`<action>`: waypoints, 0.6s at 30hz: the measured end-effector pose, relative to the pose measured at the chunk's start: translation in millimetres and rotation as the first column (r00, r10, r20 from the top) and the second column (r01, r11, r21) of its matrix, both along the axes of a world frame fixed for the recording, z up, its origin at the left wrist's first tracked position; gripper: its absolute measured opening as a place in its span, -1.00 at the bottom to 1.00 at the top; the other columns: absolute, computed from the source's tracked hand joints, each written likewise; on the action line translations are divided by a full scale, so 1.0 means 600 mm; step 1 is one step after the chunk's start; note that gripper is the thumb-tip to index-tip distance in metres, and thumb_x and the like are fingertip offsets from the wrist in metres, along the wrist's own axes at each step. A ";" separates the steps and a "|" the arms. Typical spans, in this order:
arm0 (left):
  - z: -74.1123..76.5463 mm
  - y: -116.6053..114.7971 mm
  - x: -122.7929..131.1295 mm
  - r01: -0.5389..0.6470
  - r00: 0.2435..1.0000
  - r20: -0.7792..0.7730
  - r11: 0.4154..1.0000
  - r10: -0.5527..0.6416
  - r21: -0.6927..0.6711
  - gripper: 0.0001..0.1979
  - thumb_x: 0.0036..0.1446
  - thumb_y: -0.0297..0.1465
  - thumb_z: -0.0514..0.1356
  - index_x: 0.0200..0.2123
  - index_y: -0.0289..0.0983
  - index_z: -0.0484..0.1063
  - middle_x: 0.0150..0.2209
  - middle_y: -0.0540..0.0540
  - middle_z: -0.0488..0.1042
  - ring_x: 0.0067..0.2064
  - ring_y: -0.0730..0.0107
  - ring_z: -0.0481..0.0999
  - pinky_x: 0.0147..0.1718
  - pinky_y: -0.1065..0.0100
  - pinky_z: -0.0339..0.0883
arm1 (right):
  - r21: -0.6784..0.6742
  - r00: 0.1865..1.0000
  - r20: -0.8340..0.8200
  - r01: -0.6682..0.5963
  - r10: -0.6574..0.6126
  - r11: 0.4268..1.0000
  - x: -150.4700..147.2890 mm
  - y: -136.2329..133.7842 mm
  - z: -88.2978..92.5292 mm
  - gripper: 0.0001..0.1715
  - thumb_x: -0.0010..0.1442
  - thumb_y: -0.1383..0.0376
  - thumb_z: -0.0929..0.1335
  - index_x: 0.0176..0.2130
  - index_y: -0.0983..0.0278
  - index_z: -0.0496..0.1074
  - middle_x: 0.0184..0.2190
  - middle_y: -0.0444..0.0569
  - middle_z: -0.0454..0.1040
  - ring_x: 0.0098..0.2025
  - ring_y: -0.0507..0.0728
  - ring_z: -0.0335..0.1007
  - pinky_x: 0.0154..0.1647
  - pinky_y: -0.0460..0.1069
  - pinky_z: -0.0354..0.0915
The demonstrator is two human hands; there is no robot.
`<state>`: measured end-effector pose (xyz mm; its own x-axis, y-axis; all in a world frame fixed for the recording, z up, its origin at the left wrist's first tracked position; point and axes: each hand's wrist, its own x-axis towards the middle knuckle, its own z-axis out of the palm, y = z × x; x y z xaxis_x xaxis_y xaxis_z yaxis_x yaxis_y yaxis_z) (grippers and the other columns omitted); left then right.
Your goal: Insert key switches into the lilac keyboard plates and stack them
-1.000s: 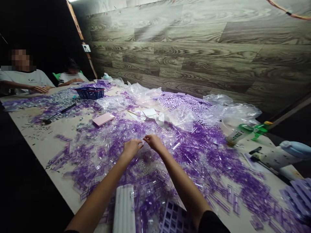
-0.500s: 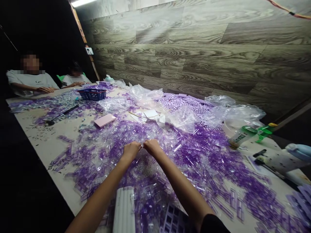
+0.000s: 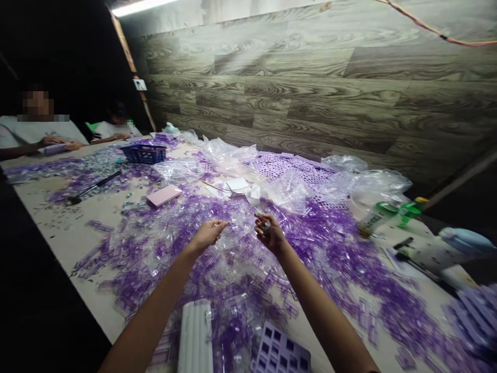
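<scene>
My left hand [image 3: 210, 233] pinches tiny piece [image 3: 229, 224], right hand [image 3: 271, 234] clutches shiny pieces [image 3: 265, 226]. Purple grid plate [image 3: 281, 346] at right hand's six o'clock.

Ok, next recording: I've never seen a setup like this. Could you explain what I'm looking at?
There's no machine here. A camera worn on a person's head looks forward and down at their own bare hands. The left hand seems to pinch a tiny piece, too small to identify; the right hand cups small shiny pieces. Purple and clear plastic parts are strewn across the table. Nearest the camera lie a white ribbed object and a lilac panel with square openings; farther off stands a blue basket. Two other people sit at far left.
</scene>
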<state>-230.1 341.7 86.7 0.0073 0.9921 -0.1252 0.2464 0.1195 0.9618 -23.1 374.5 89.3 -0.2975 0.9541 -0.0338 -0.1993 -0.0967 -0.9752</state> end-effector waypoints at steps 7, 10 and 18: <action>0.082 -0.052 0.103 0.348 0.908 0.301 0.924 -0.291 -0.156 -0.61 -0.07 -0.10 0.21 -0.29 -0.30 0.35 -0.53 0.10 0.14 -0.66 0.70 0.01 -0.75 0.57 -0.24 | -0.252 0.980 -0.138 0.102 -0.140 0.962 0.152 -0.120 0.051 -0.64 0.02 0.03 0.26 -0.49 0.23 0.08 -0.63 -0.23 0.12 -0.72 -0.09 -0.07 -0.82 -0.21 -0.22; 0.096 -0.093 0.176 0.517 0.834 0.346 0.828 -0.430 -0.216 -0.62 -0.08 -0.11 0.23 -0.31 -0.28 0.33 -0.52 0.11 0.13 -0.65 0.71 0.00 -0.74 0.58 -0.26 | -0.338 0.972 -0.070 0.189 -0.225 0.922 0.226 -0.197 0.062 -0.70 0.08 0.13 0.27 -0.49 0.25 0.11 -0.63 -0.23 0.14 -0.73 -0.11 -0.07 -0.83 -0.23 -0.24; 0.073 -0.212 0.383 0.803 0.579 0.210 0.505 -0.788 -0.316 -0.58 -0.09 -0.03 0.19 -0.51 -0.30 0.28 -0.65 0.13 0.14 -0.65 0.65 0.08 -0.70 0.53 -0.16 | -0.393 0.916 0.343 0.340 -0.207 0.855 0.415 -0.425 0.038 -0.78 0.07 0.24 0.32 -0.50 0.32 0.24 -0.64 -0.19 0.21 -0.71 -0.10 0.08 -0.81 -0.24 -0.17</action>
<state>-0.4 214.7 130.6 0.7827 0.4517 -0.4282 0.3764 0.2044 0.9036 225.6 119.2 112.3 0.0589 0.8608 -0.5056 -0.0087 -0.5060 -0.8625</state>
